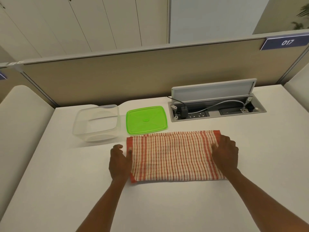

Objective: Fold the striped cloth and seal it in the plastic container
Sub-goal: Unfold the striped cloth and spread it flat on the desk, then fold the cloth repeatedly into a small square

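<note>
Head view, from nearest outward: two bare forearms reach up from the lower edge over the white desk (167,206). The left hand (119,162) rests at the 9 o'clock edge of the striped cloth (173,155), its fingers (129,152) loosely apart, with the thumb tip laid on the red hem and nothing clamped. The right hand (226,153) lies palm down on the cloth's 3 o'clock end, fingers spread and pressing flat rather than pinching.

The cloth sits at the middle of the desk, folded into a wide rectangle. It is white with thin red lines running near to far, a thicker red band close to each short side, and solid red hems. A second layer shows along the far edge, slightly offset.

At 11 o'clock from the cloth, just beyond its corner, the green lid (146,120) lies flat and almost touches the far edge. To the lid's 9 o'clock stands the clear plastic container (97,123), open and empty.

At 1 o'clock, farther back, a cable tray (217,106) is set into the desk, its flap raised.
</note>
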Motion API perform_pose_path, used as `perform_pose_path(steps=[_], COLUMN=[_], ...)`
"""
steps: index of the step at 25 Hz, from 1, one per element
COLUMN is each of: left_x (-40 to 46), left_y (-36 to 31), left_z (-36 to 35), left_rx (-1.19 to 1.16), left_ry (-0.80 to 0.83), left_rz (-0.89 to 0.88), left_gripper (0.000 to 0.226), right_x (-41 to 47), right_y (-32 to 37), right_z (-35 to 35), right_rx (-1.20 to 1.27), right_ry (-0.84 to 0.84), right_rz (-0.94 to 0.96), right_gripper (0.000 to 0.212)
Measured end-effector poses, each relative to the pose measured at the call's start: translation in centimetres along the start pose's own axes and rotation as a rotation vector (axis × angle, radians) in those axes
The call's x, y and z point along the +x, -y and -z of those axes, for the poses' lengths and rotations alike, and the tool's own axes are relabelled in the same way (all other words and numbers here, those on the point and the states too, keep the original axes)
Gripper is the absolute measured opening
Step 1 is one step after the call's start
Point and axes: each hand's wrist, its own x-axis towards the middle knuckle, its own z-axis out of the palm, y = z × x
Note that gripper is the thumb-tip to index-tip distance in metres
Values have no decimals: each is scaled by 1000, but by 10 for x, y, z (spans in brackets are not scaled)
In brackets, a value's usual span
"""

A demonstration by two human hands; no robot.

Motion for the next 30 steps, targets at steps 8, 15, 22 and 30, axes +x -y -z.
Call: perform_pose_path(steps=[8,15,22,30], left_x=[-97,-108,-108,-85], left_y=[21,19,20,67], left_z=[22,28,36,60], left_rx=[81,130,-36,-148], left_ry=[86,119,116,375], left_rz=[9,86,160,73], left_gripper=[59,24,14,9], right_x=[-76,-96,-104,-103], right_y=[-5,-7,-9,-10], right_z=[13,22,22,24], right_rx=[-85,-82,-70,-72], right_ry=[85,224,269,320], right_rz=[255,242,221,212], right_gripper=[31,36,51,53])
